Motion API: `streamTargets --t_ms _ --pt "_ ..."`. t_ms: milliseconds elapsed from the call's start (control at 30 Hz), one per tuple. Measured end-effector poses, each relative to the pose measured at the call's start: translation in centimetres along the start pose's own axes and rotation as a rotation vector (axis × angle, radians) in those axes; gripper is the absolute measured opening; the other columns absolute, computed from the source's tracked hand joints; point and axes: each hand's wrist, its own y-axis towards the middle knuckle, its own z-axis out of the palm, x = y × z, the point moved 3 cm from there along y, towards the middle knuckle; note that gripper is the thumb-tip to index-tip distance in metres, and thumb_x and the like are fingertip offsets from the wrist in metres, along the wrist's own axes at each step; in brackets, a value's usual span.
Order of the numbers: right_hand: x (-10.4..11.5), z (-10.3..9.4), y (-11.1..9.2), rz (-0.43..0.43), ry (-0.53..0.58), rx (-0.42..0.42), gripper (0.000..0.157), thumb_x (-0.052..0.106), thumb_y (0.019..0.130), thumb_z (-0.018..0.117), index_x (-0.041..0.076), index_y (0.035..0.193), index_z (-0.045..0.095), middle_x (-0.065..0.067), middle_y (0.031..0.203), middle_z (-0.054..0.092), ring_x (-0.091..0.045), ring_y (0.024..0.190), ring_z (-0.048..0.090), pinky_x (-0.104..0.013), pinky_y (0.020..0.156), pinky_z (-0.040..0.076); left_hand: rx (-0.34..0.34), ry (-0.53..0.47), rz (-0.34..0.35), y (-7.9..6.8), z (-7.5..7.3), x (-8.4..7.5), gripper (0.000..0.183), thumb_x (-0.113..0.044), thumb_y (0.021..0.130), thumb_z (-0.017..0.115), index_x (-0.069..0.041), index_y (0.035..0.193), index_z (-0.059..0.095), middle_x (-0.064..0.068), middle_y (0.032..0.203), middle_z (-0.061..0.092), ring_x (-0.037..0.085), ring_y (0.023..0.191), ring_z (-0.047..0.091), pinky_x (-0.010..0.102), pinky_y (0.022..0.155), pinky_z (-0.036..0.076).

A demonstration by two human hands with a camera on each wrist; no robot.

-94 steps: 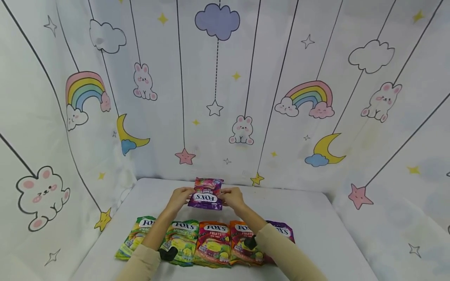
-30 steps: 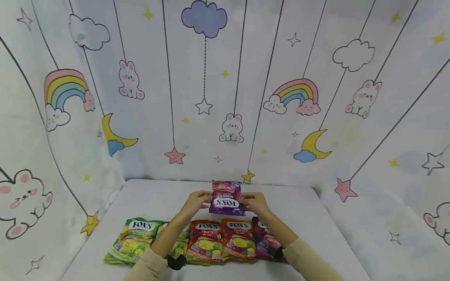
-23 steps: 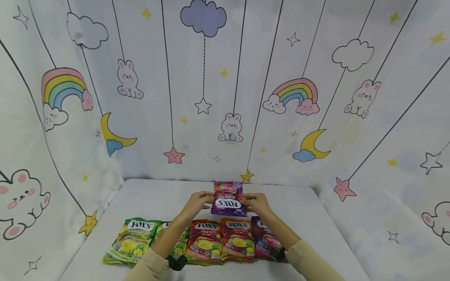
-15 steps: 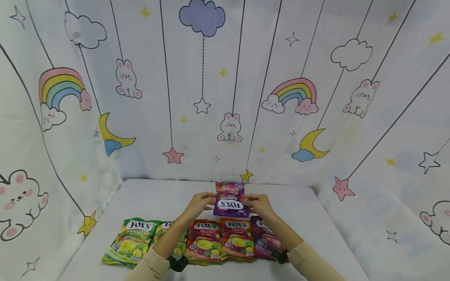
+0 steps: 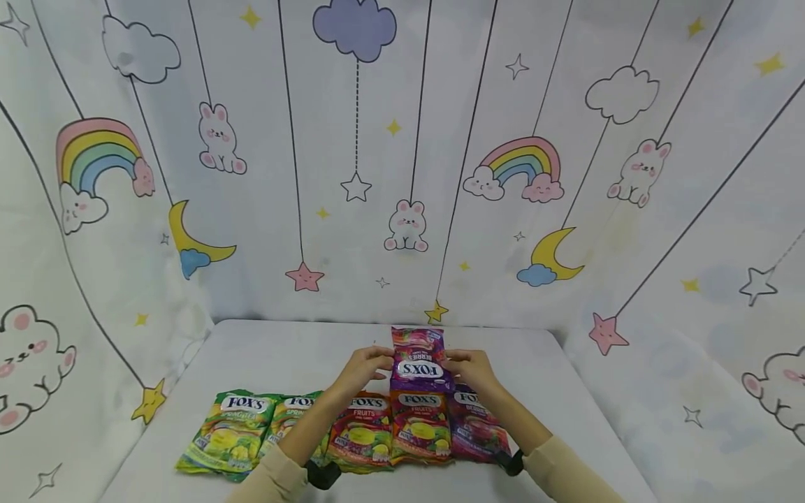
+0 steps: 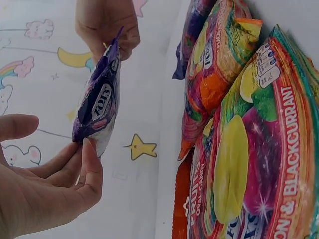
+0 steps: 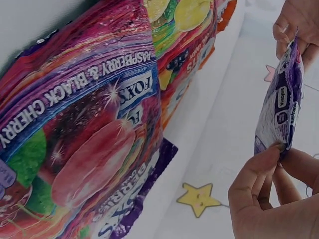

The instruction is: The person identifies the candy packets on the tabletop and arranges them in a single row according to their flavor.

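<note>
A purple Fox's Berries candy bag (image 5: pixel 418 355) is held between my two hands above the far part of the table, its lettering upside down in the head view. My left hand (image 5: pixel 363 370) pinches its left edge, and my right hand (image 5: pixel 473 370) pinches the right edge. Seen edge-on, the bag (image 6: pixel 98 104) looks plump in the left wrist view. In the right wrist view, the fingertips of my right hand (image 7: pixel 274 191) close on its side. Below it lie two orange Fruits bags (image 5: pixel 420 427) and another purple Berries bag (image 5: pixel 476 427).
Green Fox's Spring Tea bags (image 5: pixel 229 429) lie at the left end of the row, partly behind my left forearm. The bags lie side by side on a white table (image 5: pixel 585 433). A printed fabric wall (image 5: pixel 402 168) encloses the table at the back and sides.
Both hands have carried the purple bag rightward relative to the row, from near the first orange bag to behind the second. The head view has shifted slightly. The grip stays the same.
</note>
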Motion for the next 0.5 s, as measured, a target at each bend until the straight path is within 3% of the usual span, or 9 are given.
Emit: streamTargets --t_ms 233,500 --pt "-0.6 -1.4 -0.6 0.027 -0.007 -0.010 0.033 0.015 0.097 0.073 0.001 0.127 0.074 -0.017 0.120 0.074 -0.022 0.091 0.072 -0.042 0.081 0.062 0.029 -0.004 -0.003 0.3 1.4 0.2 0.043 -0.022 0.106 0.058 0.007 0.137 0.061 0.024 0.134 0.064 0.041 0.120 0.063 0.057 0.101 0.052" --pt "-1.6 -2.7 -1.0 0.044 -0.018 -0.039 0.033 0.016 0.096 0.075 0.002 0.126 0.075 -0.016 0.119 0.074 -0.021 0.088 0.070 -0.040 0.078 0.061 0.056 -0.001 -0.028 0.6 2.7 0.4 0.044 -0.026 0.105 0.058 0.003 0.138 0.061 0.022 0.133 0.065 0.044 0.118 0.063 0.064 0.101 0.048"
